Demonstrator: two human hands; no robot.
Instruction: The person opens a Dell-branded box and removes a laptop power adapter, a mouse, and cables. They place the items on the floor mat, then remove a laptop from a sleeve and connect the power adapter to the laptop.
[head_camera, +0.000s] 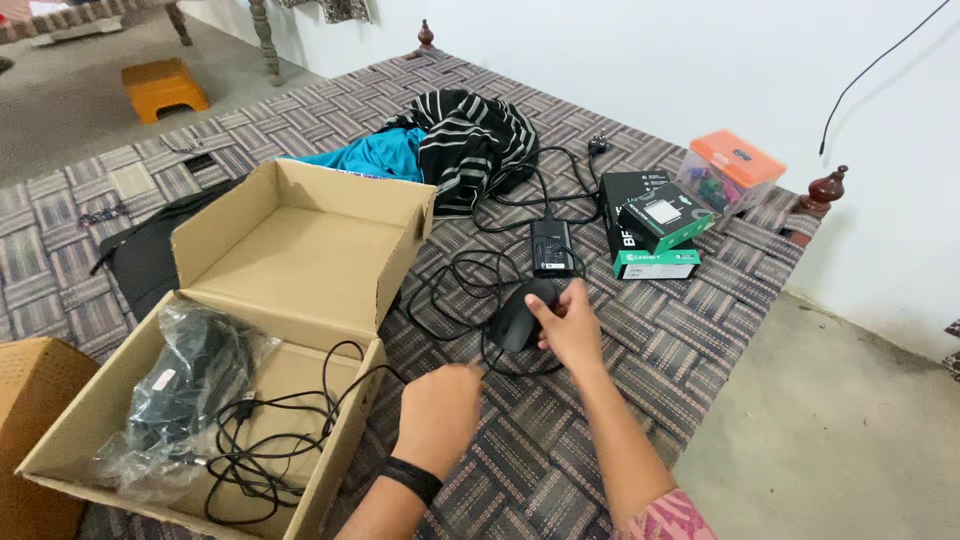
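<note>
Left hand (437, 415), black wristband, nearest the lens: fingers curled, pinching a thin black cable (345, 385) beside the open cardboard box (300, 250).
Right hand (572, 325) holds the black computer mouse (518, 318) on the woven bed (560, 440), grip closed on its right flank; mouse long axis runs near-left to far-right, beside the black power adapter (551, 247).

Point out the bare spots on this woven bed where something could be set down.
Bare weave lies in front of the right hand, toward the near edge, and left of the cardboard box flap. Around the black mouse, adapter and cables it is crowded.
</note>
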